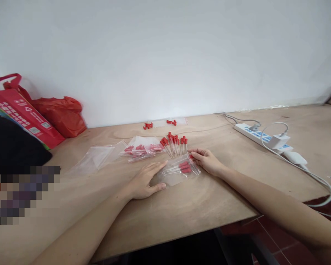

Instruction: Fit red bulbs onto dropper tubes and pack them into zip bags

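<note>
A clear zip bag (172,179) lies flat on the table between my hands. Inside it are several droppers (185,167), their red bulbs toward the zip end at the right and their pale stems pointing left. My left hand (147,179) rests on the bag's left end, palm down, with the thumb spread from the fingers. My right hand (206,161) is at the zip end, pinching a dropper by its red bulb (191,156) at the bag's mouth; its stem is hard to make out. Just beyond, a row of loose droppers (175,144) fans out, bulbs away from me.
Filled zip bags (142,147) are piled left of the loose droppers, beside flat bags (96,158). Red bulbs (148,126) lie near the wall. A power strip (253,134) with chargers and cables is at right. Red bags (60,114) and a black item (13,143) stand at left.
</note>
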`<state>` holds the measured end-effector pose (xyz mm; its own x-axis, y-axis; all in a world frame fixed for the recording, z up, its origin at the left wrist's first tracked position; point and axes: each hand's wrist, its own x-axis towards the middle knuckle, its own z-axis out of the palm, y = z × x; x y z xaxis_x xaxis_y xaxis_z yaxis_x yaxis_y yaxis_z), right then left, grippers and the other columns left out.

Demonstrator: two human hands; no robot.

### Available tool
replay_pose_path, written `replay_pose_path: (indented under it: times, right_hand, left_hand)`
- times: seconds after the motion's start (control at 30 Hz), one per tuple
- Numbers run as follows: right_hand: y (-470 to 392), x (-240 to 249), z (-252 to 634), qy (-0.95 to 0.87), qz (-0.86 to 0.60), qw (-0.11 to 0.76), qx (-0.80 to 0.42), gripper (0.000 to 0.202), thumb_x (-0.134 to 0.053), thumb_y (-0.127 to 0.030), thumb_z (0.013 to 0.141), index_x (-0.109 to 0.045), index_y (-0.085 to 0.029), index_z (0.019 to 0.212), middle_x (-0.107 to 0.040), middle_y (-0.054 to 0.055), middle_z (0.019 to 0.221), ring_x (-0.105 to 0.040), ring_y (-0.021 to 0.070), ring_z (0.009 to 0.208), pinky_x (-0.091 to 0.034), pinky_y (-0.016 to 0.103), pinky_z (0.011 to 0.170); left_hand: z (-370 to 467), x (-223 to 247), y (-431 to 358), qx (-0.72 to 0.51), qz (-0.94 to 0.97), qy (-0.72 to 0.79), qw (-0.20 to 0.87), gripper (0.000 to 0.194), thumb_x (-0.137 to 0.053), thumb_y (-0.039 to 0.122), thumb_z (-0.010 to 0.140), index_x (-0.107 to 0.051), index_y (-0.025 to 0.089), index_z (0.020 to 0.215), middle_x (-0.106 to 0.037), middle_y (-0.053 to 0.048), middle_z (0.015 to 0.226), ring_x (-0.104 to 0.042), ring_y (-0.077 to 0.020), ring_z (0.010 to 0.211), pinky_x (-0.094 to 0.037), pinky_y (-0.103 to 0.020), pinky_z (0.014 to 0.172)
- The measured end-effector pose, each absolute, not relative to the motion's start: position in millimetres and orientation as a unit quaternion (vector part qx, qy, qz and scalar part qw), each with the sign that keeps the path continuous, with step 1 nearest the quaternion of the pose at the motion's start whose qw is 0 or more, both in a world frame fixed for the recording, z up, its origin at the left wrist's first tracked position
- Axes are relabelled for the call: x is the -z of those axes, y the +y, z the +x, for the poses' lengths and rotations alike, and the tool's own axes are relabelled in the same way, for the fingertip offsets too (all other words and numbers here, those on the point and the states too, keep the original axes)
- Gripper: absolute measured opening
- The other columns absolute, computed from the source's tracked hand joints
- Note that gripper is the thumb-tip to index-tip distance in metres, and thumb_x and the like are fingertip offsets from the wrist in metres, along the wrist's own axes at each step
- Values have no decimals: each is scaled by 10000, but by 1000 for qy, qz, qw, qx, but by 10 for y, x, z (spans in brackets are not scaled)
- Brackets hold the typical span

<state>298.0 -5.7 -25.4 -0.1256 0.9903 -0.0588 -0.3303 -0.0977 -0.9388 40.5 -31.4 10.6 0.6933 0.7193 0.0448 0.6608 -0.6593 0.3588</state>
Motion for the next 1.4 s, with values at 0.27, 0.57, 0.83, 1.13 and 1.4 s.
replay_pose_path:
  times: [0.27, 0.57, 0.83, 1.13, 1.4]
  right_hand:
    - [-38, 250, 3005, -467, -367, 482, -645, 414, -732, -261, 541, -474, -180, 855, -573, -57, 593, -532, 72, 476, -414, 200, 479]
    - [42, 345, 2951, -579, -460, 438, -510, 283, -664, -368, 616, -531, -156, 749, -621, 2, 603, -559, 113, 506, -423, 218, 461]
    - [112, 354, 2970, -620, -496, 403, -455, 234, -569, -326, 678, -657, -149, 803, -553, -20, 462, -486, 93, 413, -392, 203, 405]
    - [855, 427, 3245, -563, -613, 481, -276, 262, -561, -302, 686, -623, -139, 881, -629, 40, 703, -554, 139, 638, -427, 248, 581]
    - [1110, 456, 3104, -559, -618, 472, -287, 129, -639, -291, 601, -606, -166, 602, -619, 24, 616, -544, 141, 616, -388, 240, 596]
  left_hand:
    - [388, -59, -292, -105, 911, 369, 149, 623, -458, 482, 782, -252, 245, 1320, -326, -31, 1360, -286, -227, 1240, -245, -398, 1020]
    - [404, -78, -304, -107, 911, 369, 153, 621, -470, 467, 781, -256, 239, 1318, -329, -32, 1358, -295, -219, 1235, -248, -396, 1021]
    - [401, -58, -280, -116, 914, 356, 154, 592, -470, 460, 786, -286, 251, 1308, -341, -34, 1350, -297, -220, 1232, -245, -399, 1021]
    - [406, -75, -276, -81, 917, 357, 157, 494, -453, 463, 798, -361, 323, 1263, -306, -21, 1367, -280, -234, 1241, -242, -436, 1012]
    - [396, -62, -290, -91, 916, 357, 158, 494, -456, 463, 797, -372, 311, 1259, -311, -21, 1365, -291, -237, 1235, -247, -434, 1014]
